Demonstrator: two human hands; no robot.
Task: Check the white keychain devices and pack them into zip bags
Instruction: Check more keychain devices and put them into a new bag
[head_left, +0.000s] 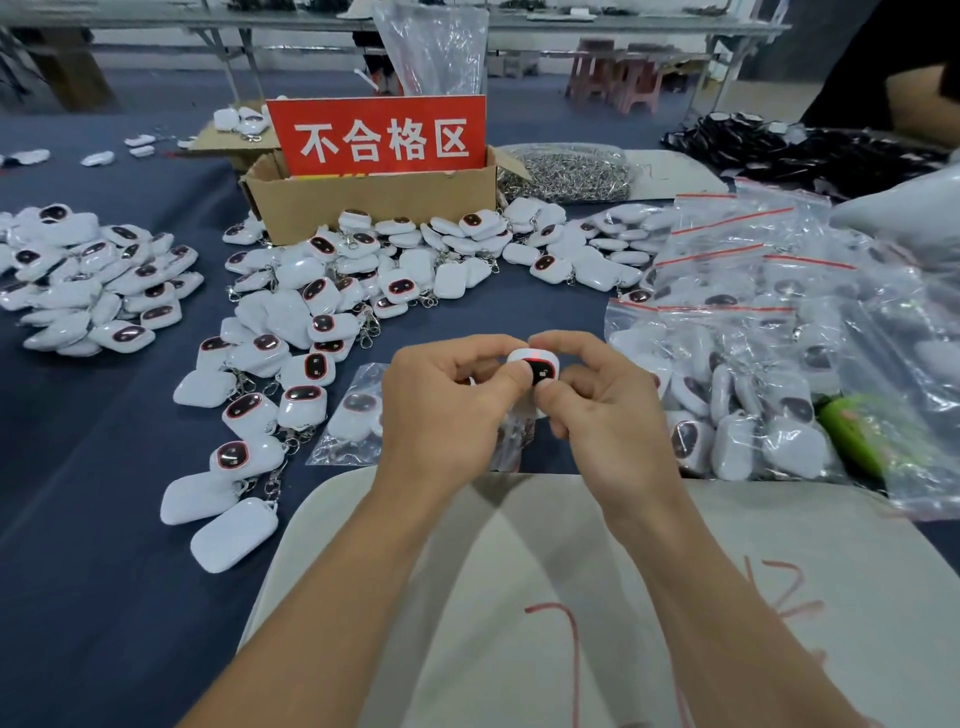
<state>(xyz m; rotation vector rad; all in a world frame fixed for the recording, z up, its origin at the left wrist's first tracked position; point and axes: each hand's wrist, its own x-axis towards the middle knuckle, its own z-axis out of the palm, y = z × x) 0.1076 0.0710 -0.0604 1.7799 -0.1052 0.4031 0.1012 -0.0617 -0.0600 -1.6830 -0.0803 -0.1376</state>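
Two hands meet on one white keychain device (535, 366), which sits at the centre of my dial, lifted above the blue cloth (104, 571). My left hand (447, 405) pinches its left edge, thumb pressed on the front beside the dark window. My right hand (608, 410) closes on it from the right, forefinger curled over the top and thumb just under the window. The window faces me, with a red glow at its upper rim. Something clear and glinting hangs below it between my palms; whether it is chain or bag I cannot tell.

At 9 o'clock, just beside my left hand, a zip bag (353, 415) lies flat on the cloth with a white device inside. From 8 round to 12 o'clock runs a thick arc of loose devices (332, 301), some face up with dark red-rimmed windows, others face down, their metal clasps tangled together. A second heap (93, 275) sits well apart at 10 o'clock.

At 12 o'clock, behind the arc, an open cardboard box (374, 197) carries a red sign (382, 135) with white characters. At 1 o'clock lies a mound of metal rings (566, 174). From 2 to 4 o'clock the packed zip bags (737, 364) overlap, red strips along their tops and devices inside. A green object (852, 431) shows through the plastic at 4 o'clock. Far out at 2 o'clock lies a black pile (789, 150). At 6 o'clock my forearms cross a beige board (519, 571) marked with red lines.
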